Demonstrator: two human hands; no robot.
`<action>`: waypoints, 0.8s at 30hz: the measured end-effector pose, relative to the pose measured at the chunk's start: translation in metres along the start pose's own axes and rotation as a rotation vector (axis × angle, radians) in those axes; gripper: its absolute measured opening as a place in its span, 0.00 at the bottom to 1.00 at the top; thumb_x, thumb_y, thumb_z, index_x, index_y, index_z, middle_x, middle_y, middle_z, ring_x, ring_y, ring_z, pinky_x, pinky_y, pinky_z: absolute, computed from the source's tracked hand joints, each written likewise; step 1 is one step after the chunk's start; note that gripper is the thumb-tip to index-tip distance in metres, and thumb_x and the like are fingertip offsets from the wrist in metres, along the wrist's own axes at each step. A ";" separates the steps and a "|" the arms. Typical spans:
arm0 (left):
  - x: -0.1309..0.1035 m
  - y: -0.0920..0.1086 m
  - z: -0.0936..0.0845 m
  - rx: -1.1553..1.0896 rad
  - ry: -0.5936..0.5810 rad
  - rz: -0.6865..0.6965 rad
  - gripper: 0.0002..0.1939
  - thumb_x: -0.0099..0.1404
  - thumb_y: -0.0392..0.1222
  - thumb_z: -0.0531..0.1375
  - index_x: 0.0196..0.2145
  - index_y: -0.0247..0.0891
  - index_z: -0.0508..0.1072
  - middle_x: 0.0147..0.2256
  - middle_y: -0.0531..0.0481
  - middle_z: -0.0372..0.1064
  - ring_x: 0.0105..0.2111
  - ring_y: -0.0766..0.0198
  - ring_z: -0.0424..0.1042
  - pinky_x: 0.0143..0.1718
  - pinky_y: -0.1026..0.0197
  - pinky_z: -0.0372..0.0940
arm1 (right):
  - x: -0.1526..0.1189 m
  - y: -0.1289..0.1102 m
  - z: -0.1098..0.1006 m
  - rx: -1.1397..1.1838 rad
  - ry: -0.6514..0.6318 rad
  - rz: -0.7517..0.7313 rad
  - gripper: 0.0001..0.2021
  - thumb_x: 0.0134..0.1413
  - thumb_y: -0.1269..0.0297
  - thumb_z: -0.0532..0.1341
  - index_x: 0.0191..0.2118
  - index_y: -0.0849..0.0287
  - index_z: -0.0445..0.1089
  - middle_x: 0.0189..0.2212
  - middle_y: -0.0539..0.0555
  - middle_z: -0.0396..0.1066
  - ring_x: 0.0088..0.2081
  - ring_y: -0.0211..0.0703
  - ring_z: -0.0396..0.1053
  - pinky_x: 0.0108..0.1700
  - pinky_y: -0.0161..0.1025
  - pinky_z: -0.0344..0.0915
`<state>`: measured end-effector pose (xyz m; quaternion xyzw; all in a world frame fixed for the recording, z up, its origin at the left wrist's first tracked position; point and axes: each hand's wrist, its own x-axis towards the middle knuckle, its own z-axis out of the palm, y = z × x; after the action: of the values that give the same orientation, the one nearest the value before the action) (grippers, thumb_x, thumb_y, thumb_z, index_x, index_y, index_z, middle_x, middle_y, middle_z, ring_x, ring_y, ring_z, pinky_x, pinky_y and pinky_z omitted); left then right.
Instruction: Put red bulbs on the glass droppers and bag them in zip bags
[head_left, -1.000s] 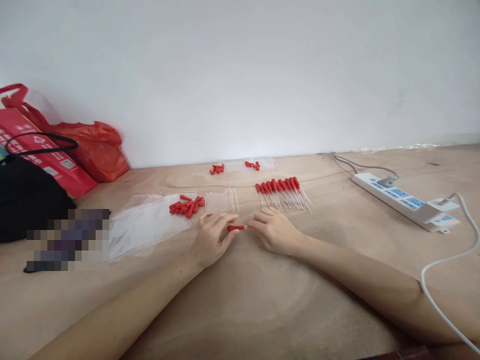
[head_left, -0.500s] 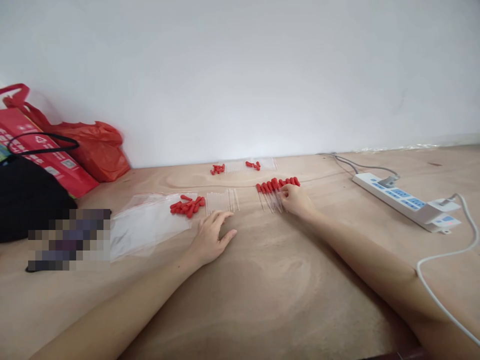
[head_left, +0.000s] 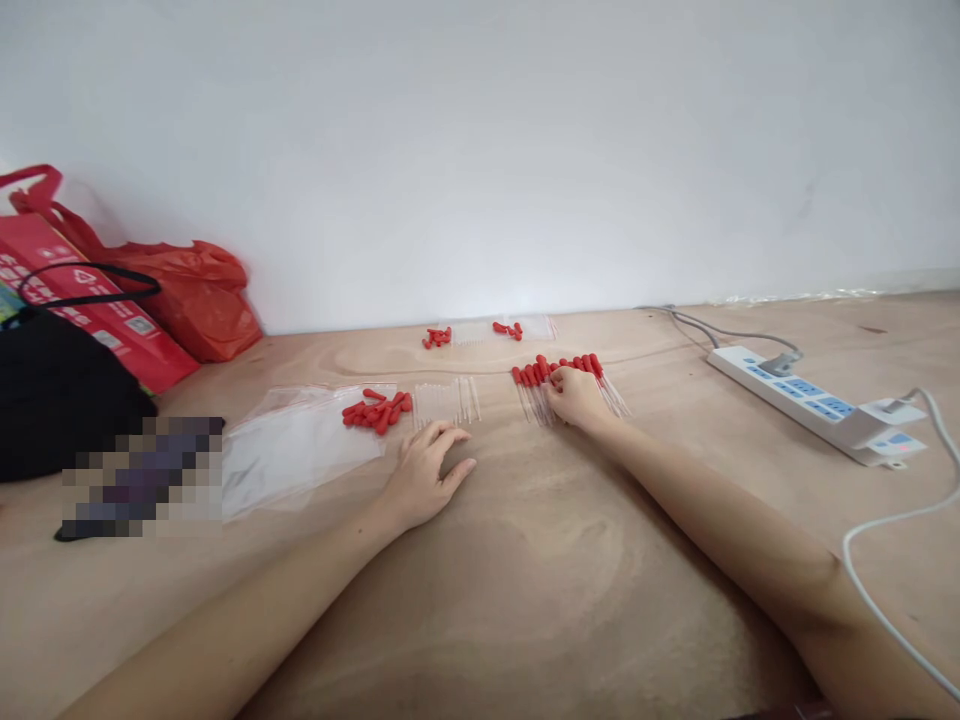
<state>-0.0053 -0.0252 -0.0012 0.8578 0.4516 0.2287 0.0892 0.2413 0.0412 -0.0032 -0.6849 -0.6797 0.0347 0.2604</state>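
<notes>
On the table lies a row of glass droppers with red rubber bulbs (head_left: pixel 529 376), bulbs toward the wall and thin clear tubes toward me. My right hand (head_left: pixel 576 396) is over the middle of this row, thumb and fingers pinched on a dropper that they largely cover. My left hand (head_left: pixel 431 468) rests on the wood with fingers apart, holding nothing. Just beyond its fingertips are loose clear glass tubes (head_left: pixel 445 402) laid side by side. A pile of loose red rubber bulbs (head_left: pixel 378 411) sits to their left.
Clear plastic bags (head_left: pixel 300 450) lie flat at left. Near the wall are more red bulbs (head_left: pixel 436 337) and small clear bags (head_left: pixel 534 327). A white power strip (head_left: pixel 814 405) with cables stands at right. Red bags (head_left: pixel 199 300) and a black cloth item (head_left: pixel 64 400) fill the left side.
My right hand has shifted left along the row, uncovering tubes at its right end. My left hand stays in place.
</notes>
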 end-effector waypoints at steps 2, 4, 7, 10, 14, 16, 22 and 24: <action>0.000 0.000 0.000 0.007 -0.004 -0.006 0.11 0.60 0.41 0.54 0.41 0.39 0.65 0.42 0.46 0.61 0.44 0.56 0.63 0.46 0.49 0.56 | -0.001 0.001 0.000 -0.008 -0.004 0.016 0.09 0.48 0.68 0.53 0.30 0.64 0.69 0.26 0.58 0.71 0.29 0.43 0.67 0.31 0.35 0.57; 0.000 0.000 0.000 0.010 -0.009 -0.010 0.10 0.60 0.41 0.54 0.40 0.39 0.65 0.42 0.46 0.61 0.44 0.56 0.63 0.46 0.49 0.56 | -0.003 0.003 -0.001 -0.007 0.005 0.021 0.09 0.48 0.68 0.53 0.30 0.64 0.69 0.26 0.58 0.71 0.30 0.43 0.67 0.31 0.35 0.57; 0.000 0.000 0.000 0.012 -0.007 0.000 0.09 0.60 0.41 0.54 0.39 0.39 0.65 0.42 0.46 0.61 0.44 0.57 0.63 0.46 0.50 0.57 | -0.004 0.009 -0.003 0.025 0.044 0.008 0.09 0.49 0.69 0.52 0.33 0.63 0.68 0.28 0.57 0.71 0.31 0.43 0.67 0.32 0.35 0.58; 0.000 -0.001 0.000 0.011 0.006 0.017 0.09 0.60 0.41 0.54 0.39 0.39 0.66 0.41 0.47 0.61 0.44 0.57 0.63 0.46 0.50 0.57 | -0.002 0.018 -0.006 0.019 0.062 0.010 0.09 0.49 0.67 0.52 0.32 0.63 0.68 0.26 0.56 0.70 0.30 0.43 0.67 0.32 0.36 0.57; 0.000 -0.002 0.001 0.007 0.011 0.024 0.08 0.60 0.41 0.53 0.38 0.40 0.66 0.41 0.47 0.62 0.44 0.57 0.63 0.46 0.51 0.57 | 0.003 0.027 -0.008 -0.024 0.045 0.048 0.09 0.49 0.64 0.53 0.31 0.62 0.68 0.24 0.55 0.69 0.29 0.43 0.66 0.30 0.35 0.56; 0.000 -0.002 0.001 -0.001 0.011 0.027 0.08 0.60 0.41 0.53 0.38 0.40 0.66 0.41 0.47 0.62 0.43 0.58 0.63 0.45 0.51 0.58 | 0.005 0.030 -0.010 -0.058 0.039 0.075 0.09 0.47 0.63 0.55 0.31 0.62 0.68 0.26 0.56 0.70 0.30 0.43 0.66 0.29 0.35 0.56; 0.000 -0.001 0.001 -0.001 -0.002 0.019 0.08 0.60 0.41 0.54 0.38 0.39 0.66 0.41 0.46 0.62 0.43 0.57 0.63 0.46 0.49 0.57 | 0.004 0.031 -0.014 -0.176 -0.017 0.145 0.11 0.46 0.59 0.54 0.23 0.61 0.68 0.23 0.57 0.68 0.28 0.43 0.66 0.26 0.35 0.54; 0.000 -0.001 0.000 -0.001 -0.007 0.015 0.08 0.60 0.40 0.54 0.38 0.39 0.66 0.41 0.46 0.62 0.43 0.57 0.63 0.46 0.49 0.56 | 0.004 0.029 -0.014 -0.176 -0.050 0.144 0.12 0.46 0.60 0.54 0.20 0.60 0.67 0.20 0.56 0.67 0.26 0.43 0.65 0.25 0.35 0.53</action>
<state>-0.0058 -0.0247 -0.0015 0.8620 0.4445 0.2267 0.0896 0.2738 0.0423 -0.0012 -0.7511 -0.6355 0.0106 0.1788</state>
